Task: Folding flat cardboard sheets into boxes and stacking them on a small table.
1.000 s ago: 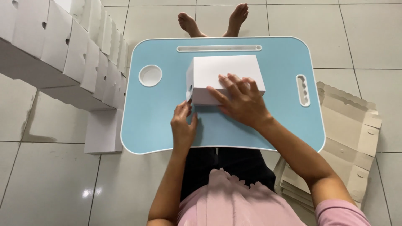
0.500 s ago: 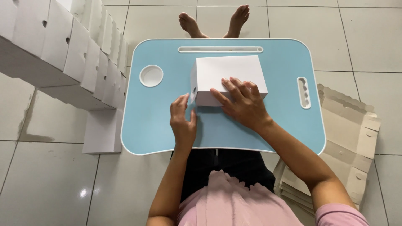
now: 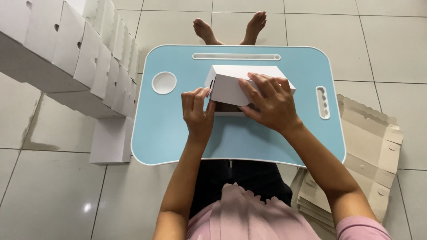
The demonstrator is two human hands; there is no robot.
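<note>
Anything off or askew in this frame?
Only the white box: it sits tilted on the blue lap table, near edge lifted with a dark gap beneath, held by the left hand and right hand. Nothing spilled or damaged.

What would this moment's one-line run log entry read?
left hand: gripping white box left end | right hand: holding box front | box: tilted on blue lap table

We saw a person in a pink short-sleeved top (image 3: 249,213), its gathered, ruffled hem lying over dark black trousers (image 3: 242,175). One pink sleeve edge (image 3: 364,229) showed at the right shoulder. Both forearms were bare, no watch, rings or bracelets visible on the left hand (image 3: 198,116) or the right hand (image 3: 269,103). The feet (image 3: 231,27) were bare, no socks or shoes.
</note>
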